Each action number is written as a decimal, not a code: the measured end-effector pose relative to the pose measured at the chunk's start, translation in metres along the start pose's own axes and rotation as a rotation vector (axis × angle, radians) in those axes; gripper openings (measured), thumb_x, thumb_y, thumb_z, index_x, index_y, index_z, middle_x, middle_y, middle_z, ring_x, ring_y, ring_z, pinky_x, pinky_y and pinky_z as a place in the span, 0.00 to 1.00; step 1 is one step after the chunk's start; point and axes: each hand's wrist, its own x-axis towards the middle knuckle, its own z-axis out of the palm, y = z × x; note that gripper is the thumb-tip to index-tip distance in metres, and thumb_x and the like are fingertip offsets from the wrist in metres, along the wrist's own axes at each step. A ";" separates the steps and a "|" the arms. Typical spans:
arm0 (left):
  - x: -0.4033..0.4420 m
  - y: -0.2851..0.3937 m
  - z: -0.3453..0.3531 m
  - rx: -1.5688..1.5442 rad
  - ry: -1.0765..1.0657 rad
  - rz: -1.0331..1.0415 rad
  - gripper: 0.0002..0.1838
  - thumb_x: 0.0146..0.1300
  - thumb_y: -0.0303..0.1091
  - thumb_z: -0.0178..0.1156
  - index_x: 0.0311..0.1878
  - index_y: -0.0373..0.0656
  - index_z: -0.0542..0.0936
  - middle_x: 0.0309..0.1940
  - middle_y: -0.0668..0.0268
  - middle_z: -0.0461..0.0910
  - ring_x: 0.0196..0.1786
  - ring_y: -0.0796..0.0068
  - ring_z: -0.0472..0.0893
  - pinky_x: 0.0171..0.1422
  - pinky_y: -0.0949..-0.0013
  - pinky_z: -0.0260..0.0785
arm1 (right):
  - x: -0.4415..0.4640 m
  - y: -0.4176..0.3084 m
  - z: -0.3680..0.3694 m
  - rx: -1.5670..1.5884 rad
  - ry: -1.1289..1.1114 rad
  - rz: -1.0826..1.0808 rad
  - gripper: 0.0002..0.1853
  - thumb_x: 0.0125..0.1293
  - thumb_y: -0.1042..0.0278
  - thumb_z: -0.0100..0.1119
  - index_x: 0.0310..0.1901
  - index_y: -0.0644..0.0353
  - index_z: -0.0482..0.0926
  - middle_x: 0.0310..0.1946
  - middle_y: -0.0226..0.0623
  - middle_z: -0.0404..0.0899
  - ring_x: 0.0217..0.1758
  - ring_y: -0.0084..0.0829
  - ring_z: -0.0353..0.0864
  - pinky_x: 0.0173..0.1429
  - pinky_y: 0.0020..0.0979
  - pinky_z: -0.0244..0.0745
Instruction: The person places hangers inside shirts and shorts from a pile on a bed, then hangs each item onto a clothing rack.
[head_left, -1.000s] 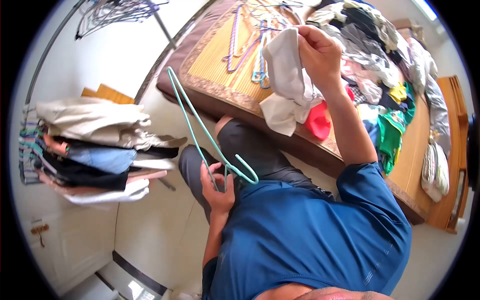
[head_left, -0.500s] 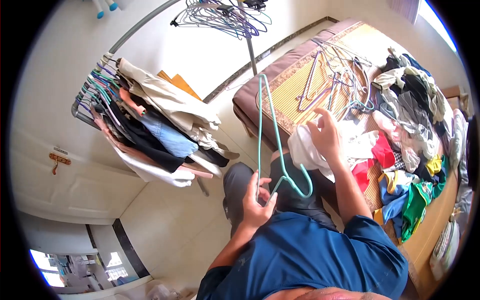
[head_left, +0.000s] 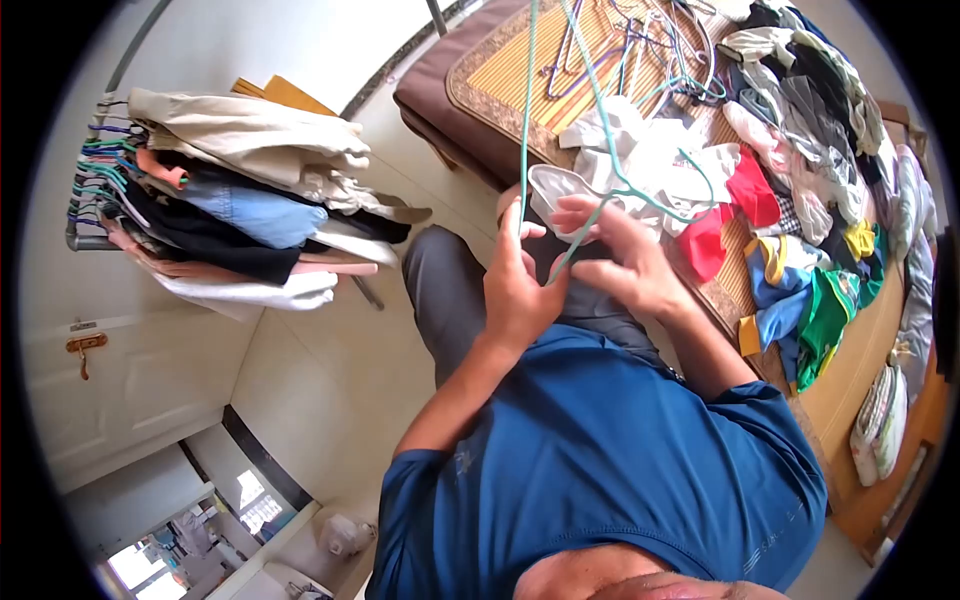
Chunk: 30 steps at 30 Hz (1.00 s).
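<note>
Teal hanger (head_left: 624, 188) sits pinched in the left hand (head_left: 522, 285), seemingly to steady its frame; the right hand (head_left: 632, 262), fingers loosely spread, hovers beside that grip (contact unclear); white garments (head_left: 650, 145) lie just beyond, probably for easy reach.

A low bed with a dark brown padded mattress (head_left: 425, 85) carries a ribbed tan bamboo mat (head_left: 500, 75) with a patterned brown border. Toward the left end lies a loose tangle of thin purple, white and teal hangers (head_left: 645, 35). Crumpled white cloth (head_left: 615, 120) lies by the middle of the near edge, against bright red fabric (head_left: 752, 190). Farther right along that edge are a blue garment with yellow trim (head_left: 785, 285) and a green garment (head_left: 830, 315), touching. Toward the far edge sits a heap of grey, black and cream clothes (head_left: 820, 95).
</note>
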 end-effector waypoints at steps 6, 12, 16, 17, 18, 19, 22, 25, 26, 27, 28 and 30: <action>0.000 0.000 0.009 0.029 -0.177 0.249 0.56 0.53 0.31 0.81 0.81 0.33 0.59 0.64 0.50 0.76 0.57 0.53 0.82 0.57 0.59 0.78 | -0.006 0.026 0.019 0.221 0.191 0.139 0.15 0.83 0.67 0.57 0.64 0.66 0.80 0.55 0.35 0.85 0.60 0.24 0.82 0.68 0.29 0.76; 0.016 -0.041 0.006 -0.124 -0.143 -0.105 0.44 0.66 0.44 0.76 0.78 0.36 0.67 0.70 0.50 0.76 0.55 0.63 0.83 0.58 0.62 0.78 | -0.020 0.021 -0.043 0.469 0.126 0.365 0.24 0.86 0.51 0.49 0.66 0.65 0.76 0.67 0.54 0.80 0.60 0.43 0.88 0.64 0.44 0.83; 0.055 -0.086 0.025 -0.155 -0.077 -0.338 0.47 0.67 0.46 0.76 0.79 0.29 0.65 0.70 0.45 0.75 0.53 0.67 0.83 0.60 0.64 0.78 | -0.045 0.008 -0.067 0.564 0.012 0.375 0.32 0.81 0.50 0.58 0.75 0.65 0.69 0.68 0.50 0.79 0.56 0.41 0.89 0.58 0.43 0.86; 0.065 -0.096 0.035 -0.343 -0.053 -0.344 0.48 0.66 0.47 0.76 0.79 0.29 0.64 0.67 0.44 0.76 0.54 0.66 0.84 0.62 0.66 0.77 | -0.050 0.007 -0.072 0.555 0.009 0.367 0.35 0.79 0.51 0.62 0.78 0.64 0.67 0.68 0.52 0.79 0.56 0.40 0.89 0.58 0.42 0.85; 0.073 -0.096 0.037 -0.207 -0.057 -0.315 0.47 0.66 0.46 0.77 0.79 0.30 0.66 0.66 0.47 0.78 0.55 0.66 0.84 0.63 0.66 0.76 | -0.057 0.011 -0.076 0.655 -0.003 0.320 0.41 0.72 0.58 0.69 0.81 0.62 0.64 0.68 0.53 0.79 0.53 0.35 0.87 0.57 0.38 0.84; 0.082 -0.097 0.039 -0.071 -0.061 -0.281 0.46 0.65 0.46 0.77 0.78 0.31 0.67 0.65 0.49 0.79 0.56 0.67 0.84 0.64 0.67 0.75 | -0.061 0.012 -0.080 0.652 0.005 0.321 0.41 0.72 0.58 0.69 0.81 0.62 0.64 0.68 0.53 0.79 0.53 0.35 0.87 0.57 0.38 0.84; 0.098 -0.116 0.046 0.011 -0.129 -0.098 0.17 0.67 0.35 0.74 0.51 0.32 0.85 0.42 0.61 0.88 0.43 0.76 0.84 0.51 0.69 0.78 | -0.066 0.012 -0.084 0.525 0.090 0.306 0.39 0.65 0.68 0.73 0.77 0.61 0.70 0.65 0.47 0.82 0.46 0.25 0.81 0.55 0.29 0.80; 0.091 -0.108 0.030 -0.377 0.012 -0.408 0.08 0.69 0.29 0.67 0.47 0.34 0.85 0.37 0.64 0.87 0.36 0.77 0.83 0.44 0.72 0.75 | -0.064 0.019 -0.084 0.296 0.239 0.291 0.32 0.66 0.71 0.72 0.73 0.62 0.76 0.63 0.41 0.84 0.47 0.21 0.80 0.55 0.27 0.79; 0.088 -0.113 0.018 -0.597 0.104 -0.473 0.09 0.70 0.29 0.64 0.48 0.34 0.85 0.39 0.62 0.87 0.39 0.73 0.85 0.48 0.69 0.78 | -0.063 0.017 -0.083 0.259 0.271 0.292 0.28 0.68 0.74 0.71 0.70 0.63 0.80 0.61 0.36 0.85 0.49 0.18 0.80 0.55 0.24 0.78; 0.084 -0.119 0.004 -0.815 0.201 -0.538 0.10 0.71 0.29 0.61 0.50 0.34 0.84 0.42 0.60 0.88 0.42 0.68 0.87 0.51 0.65 0.80 | -0.062 0.017 -0.082 0.261 0.272 0.295 0.28 0.68 0.74 0.71 0.70 0.63 0.80 0.61 0.36 0.85 0.49 0.18 0.80 0.55 0.24 0.78; 0.079 -0.117 -0.013 -0.969 0.203 -0.527 0.12 0.72 0.31 0.59 0.52 0.34 0.84 0.46 0.57 0.88 0.48 0.62 0.87 0.57 0.60 0.80 | -0.060 0.018 -0.080 0.240 0.305 0.291 0.28 0.68 0.75 0.71 0.70 0.63 0.79 0.61 0.35 0.85 0.50 0.18 0.80 0.56 0.24 0.78; 0.069 -0.111 -0.041 -1.170 0.248 -0.549 0.10 0.74 0.31 0.57 0.50 0.35 0.82 0.51 0.55 0.85 0.55 0.58 0.86 0.60 0.51 0.82 | -0.052 0.025 -0.073 0.140 0.372 0.260 0.29 0.69 0.75 0.70 0.71 0.61 0.79 0.60 0.36 0.85 0.50 0.18 0.82 0.54 0.24 0.79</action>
